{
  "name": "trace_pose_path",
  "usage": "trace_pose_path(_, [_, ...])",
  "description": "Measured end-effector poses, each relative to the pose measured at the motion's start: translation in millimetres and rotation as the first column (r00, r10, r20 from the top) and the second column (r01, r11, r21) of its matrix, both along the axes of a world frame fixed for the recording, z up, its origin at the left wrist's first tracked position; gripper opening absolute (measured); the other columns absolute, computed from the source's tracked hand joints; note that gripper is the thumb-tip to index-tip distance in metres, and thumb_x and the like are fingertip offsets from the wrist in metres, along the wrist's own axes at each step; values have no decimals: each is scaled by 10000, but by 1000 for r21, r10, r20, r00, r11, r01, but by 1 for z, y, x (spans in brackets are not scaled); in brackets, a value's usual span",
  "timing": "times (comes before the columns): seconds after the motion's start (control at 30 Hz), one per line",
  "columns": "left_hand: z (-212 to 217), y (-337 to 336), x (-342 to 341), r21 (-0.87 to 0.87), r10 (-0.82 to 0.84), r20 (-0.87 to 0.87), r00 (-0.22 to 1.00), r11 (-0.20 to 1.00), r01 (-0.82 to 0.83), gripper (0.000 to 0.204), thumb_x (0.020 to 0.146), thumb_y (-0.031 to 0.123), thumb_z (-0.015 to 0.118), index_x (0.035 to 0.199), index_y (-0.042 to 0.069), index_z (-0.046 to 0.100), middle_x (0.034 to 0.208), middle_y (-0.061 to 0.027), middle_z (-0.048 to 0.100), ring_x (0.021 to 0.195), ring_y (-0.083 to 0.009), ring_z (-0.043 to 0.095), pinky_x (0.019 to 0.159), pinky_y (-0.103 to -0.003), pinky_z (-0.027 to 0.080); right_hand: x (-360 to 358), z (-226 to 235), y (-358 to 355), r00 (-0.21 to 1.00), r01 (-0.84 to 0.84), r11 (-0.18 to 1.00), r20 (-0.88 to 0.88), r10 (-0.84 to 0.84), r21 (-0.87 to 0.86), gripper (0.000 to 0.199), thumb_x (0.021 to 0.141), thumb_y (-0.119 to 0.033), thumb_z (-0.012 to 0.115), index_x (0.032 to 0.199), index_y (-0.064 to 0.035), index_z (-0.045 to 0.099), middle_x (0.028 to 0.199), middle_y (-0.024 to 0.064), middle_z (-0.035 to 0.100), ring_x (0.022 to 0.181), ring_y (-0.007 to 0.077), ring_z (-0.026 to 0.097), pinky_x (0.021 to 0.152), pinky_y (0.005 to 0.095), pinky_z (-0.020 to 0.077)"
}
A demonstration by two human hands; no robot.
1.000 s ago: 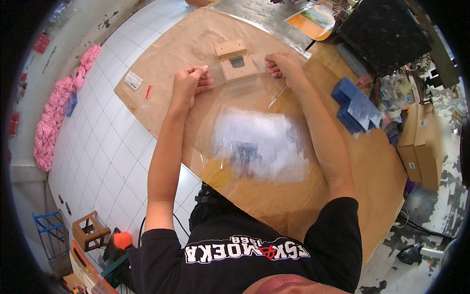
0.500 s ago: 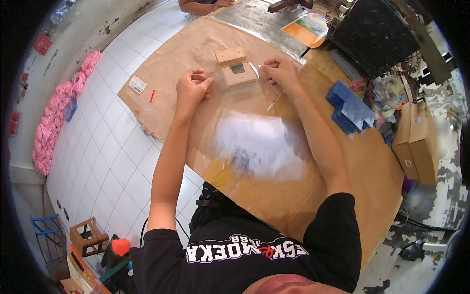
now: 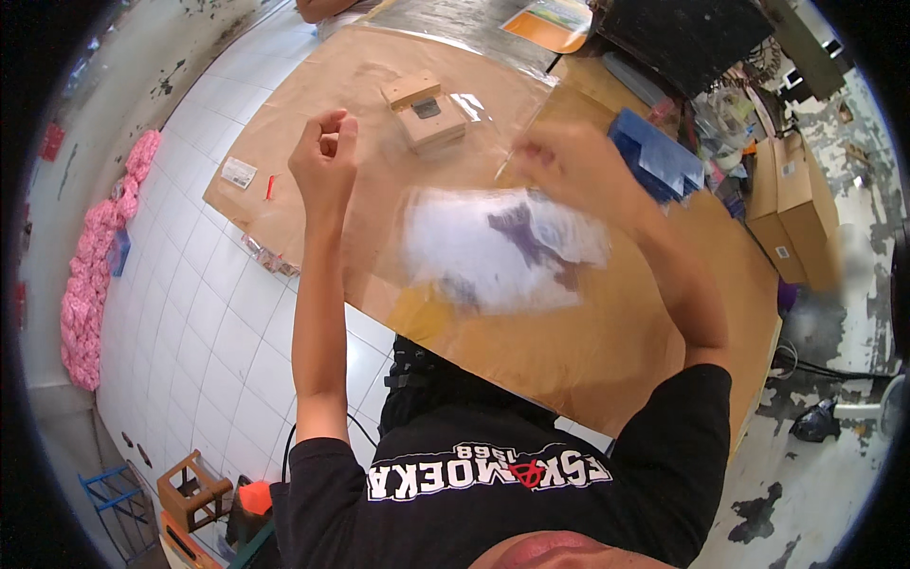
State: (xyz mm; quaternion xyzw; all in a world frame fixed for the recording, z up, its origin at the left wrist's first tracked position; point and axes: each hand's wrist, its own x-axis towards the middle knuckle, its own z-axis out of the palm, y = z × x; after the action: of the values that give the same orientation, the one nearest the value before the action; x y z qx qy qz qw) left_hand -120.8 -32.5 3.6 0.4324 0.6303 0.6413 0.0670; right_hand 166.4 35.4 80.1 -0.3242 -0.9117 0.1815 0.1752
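My left hand [image 3: 325,152] is raised over the brown paper-covered table [image 3: 284,114], its fingers curled in toward the thumb. Anything they grip is hidden. A pale wooden block [image 3: 434,131] with a raised back piece and a small dark rectangle stands to the right of that hand, touched by neither hand. Clear plastic film [image 3: 469,106] glints at the block's right side. Smeared by motion, my right hand [image 3: 559,161] hovers above the far right part of a pile of clear, whitish plastic sheets [image 3: 455,237]; its fingers cannot be made out.
Blue stacked pieces [image 3: 654,156] lie on the right of the table, near cardboard boxes [image 3: 791,209]. A small red stick [image 3: 270,187] and a white label [image 3: 239,173] rest at the left edge. Another person's arm [image 3: 322,9] shows at the far side.
My right hand has drawn back from the block's side toward me, over the plastic sheets. The left has shifted away from the block. The whole view has turned slightly.
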Motion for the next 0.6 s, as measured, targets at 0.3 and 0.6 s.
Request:
trace_pose_path(0.3, [-3,-81,119,-414,-523,-439,731,839,352,411,778,266,727,1095,22,633,1252,-178,550,1158,-327,520,979,-480,376,96,-60,-71,974,216,976,73,-215,-8,617,792,-409,699,1243,-26,527,1297,228,462,1191,404,445,988,440,387])
trace_pose_path(0.6, [-23,-81,131,-478,-510,-535,673,840,256,580,769,415,714,1206,52,595,1369,-177,470,1287,-351,413,1067,-554,239,93,-88,-87,938,326,927,63,-342,185,719,770,-536,669,1273,-47,513,1359,223,425,1261,411,374,1050,505,284])
